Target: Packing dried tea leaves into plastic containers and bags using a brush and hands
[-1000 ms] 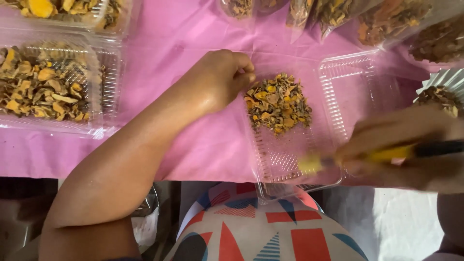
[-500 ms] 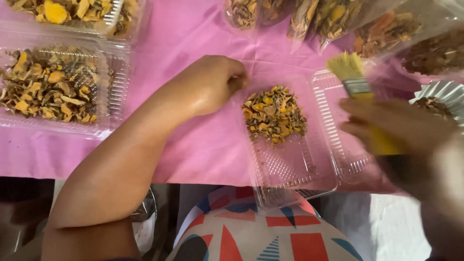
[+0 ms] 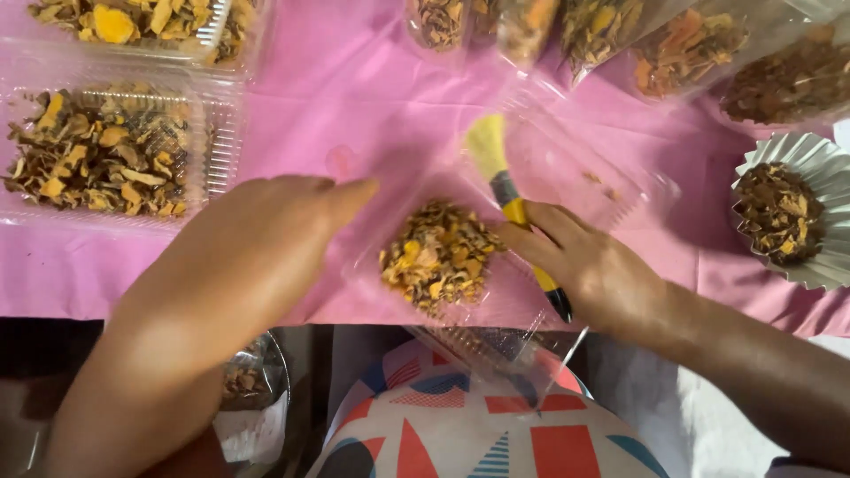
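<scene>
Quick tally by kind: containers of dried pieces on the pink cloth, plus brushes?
Clear plastic clamshells: 3 (top left, left, centre)
Clear bags along the top edge: 5 (e.g.)
Foil cup: 1
Brush: 1, in the right hand
Total: 10

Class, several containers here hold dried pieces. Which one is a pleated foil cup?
The silver foil cup at the right edge, beyond the right hand; the others are clear plastic trays and bags.
</scene>
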